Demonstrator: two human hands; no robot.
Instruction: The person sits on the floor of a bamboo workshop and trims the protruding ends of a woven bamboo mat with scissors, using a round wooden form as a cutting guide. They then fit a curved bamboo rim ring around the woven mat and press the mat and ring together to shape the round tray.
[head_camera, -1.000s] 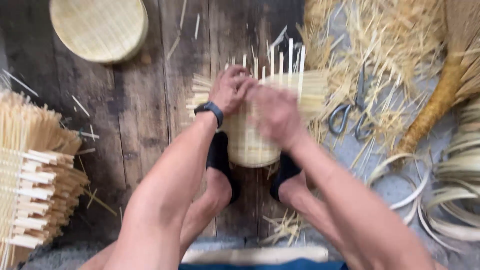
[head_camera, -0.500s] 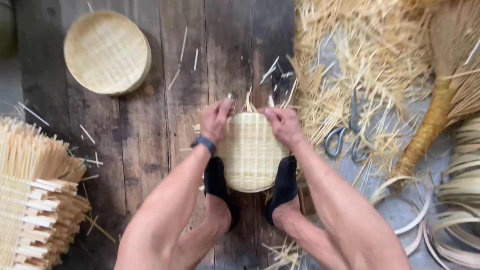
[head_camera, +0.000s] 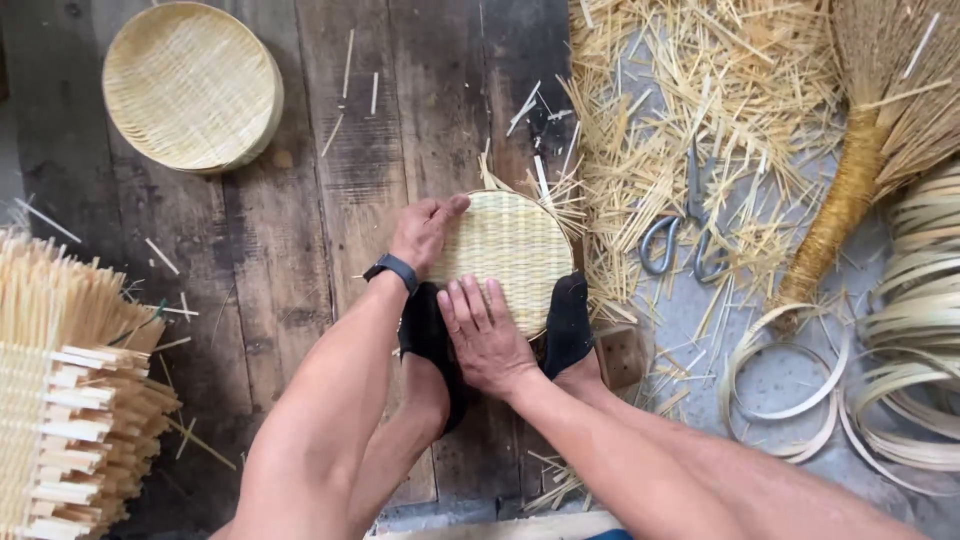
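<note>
Head view: I see mat (head_camera: 515, 255) clamped between feet.
Left hand (head_camera: 425, 232): grip curled on mat's left rim.
Right hand (head_camera: 487, 335): flat, fingers spread on near edge, holding nothing.

Bare arms all the way up, no sleeves in sight. The left hand (head_camera: 425, 232) has a black smartwatch (head_camera: 391, 270) on a black band sitting right behind it at the wrist. The right hand (head_camera: 485, 335) wears nothing, no rings or gloves. Legs are bare too, with plain black socks (head_camera: 567, 322) on both feet.
</note>
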